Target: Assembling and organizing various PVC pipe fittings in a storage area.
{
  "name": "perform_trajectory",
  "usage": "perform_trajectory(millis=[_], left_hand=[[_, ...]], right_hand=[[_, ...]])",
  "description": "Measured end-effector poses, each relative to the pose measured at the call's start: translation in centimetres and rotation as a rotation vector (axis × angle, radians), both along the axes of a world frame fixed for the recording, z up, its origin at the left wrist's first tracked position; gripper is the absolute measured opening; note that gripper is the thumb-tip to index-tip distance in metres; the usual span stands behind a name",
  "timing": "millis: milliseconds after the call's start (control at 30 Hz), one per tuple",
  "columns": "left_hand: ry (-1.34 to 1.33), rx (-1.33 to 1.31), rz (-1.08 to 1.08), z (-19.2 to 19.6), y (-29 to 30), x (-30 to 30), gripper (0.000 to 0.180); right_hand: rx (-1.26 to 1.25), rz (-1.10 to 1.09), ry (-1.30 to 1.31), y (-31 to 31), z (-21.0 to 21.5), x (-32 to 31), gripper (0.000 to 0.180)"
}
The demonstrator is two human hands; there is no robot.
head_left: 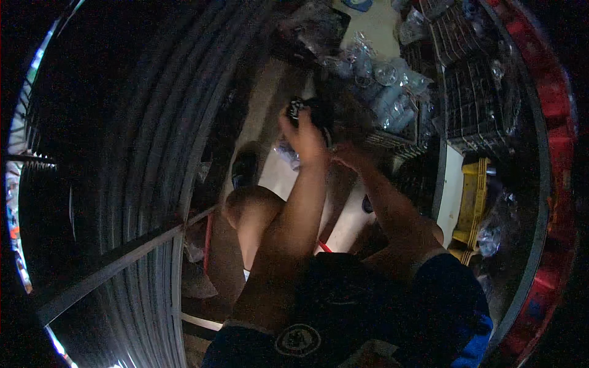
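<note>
My left hand (299, 132) is curled round a dark object (296, 108) with pale markings on it; its kind I cannot make out in the dim light. Just to the right and nearer to me is my right hand (347, 154), blurred and in shadow, its fingers merging with the dark area beside the held object. Clear plastic-wrapped goods (392, 104) lie heaped in a crate beyond and to the right of both hands. Below the left hand, a bit of clear plastic (287, 154) shows near the floor.
Dark ridged shutter-like panels (165, 122) run along the left. Black wire-like crates (475, 104) and a yellow crate (472, 199) stand at the right. My bent knee (251, 208) and a dark shoe (245, 168) are below my arms. Light floor (279, 178) shows between them.
</note>
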State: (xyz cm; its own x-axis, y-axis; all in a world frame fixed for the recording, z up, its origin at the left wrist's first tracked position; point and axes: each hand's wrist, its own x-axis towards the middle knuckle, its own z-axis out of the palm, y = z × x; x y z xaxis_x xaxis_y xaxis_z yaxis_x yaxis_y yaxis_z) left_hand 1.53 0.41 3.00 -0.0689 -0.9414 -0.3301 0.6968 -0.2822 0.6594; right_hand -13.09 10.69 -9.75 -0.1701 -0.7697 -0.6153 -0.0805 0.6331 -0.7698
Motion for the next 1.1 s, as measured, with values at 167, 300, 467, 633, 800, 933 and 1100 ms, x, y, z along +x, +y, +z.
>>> perform_trajectory(millis=[167,300,467,633,800,933,1100], left_hand=[[-0.15,-0.088,-0.082,1.0,0.5,-1.9,0.043],[-0.025,-0.112,-0.081,0.5,0.7,-2.5,0.034],[-0.111,-0.056,-0.052,1.8,0.6,-1.5,0.032],[-0.08,-0.223,0.046,0.9,-0.4,-2.1,0.028],[-0.062,-0.194,0.091,2.4,0.7,-1.9,0.029],[0.035,-0.223,0.073,1.3,0.7,-2.1,0.03],[-0.323,-0.26,0.023,1.8,1.1,-1.6,0.031]], right_hand=[[-0.009,0.054,0.014,-3.1,0.0,0.3,0.041],[-0.016,0.081,0.006,-5.5,-1.0,-0.2,0.041],[-0.015,0.094,-0.004,-8.9,-1.5,-5.7,0.041],[-0.039,0.11,-0.024,-10.8,-2.2,-8.2,0.041],[-0.035,0.111,-0.055,-9.9,-4.1,-7.2,0.042],[-0.045,0.1,-0.057,-9.6,-4.1,-6.5,0.042],[-0.016,0.072,-0.078,-3.9,-5.6,-6.7,0.042]])
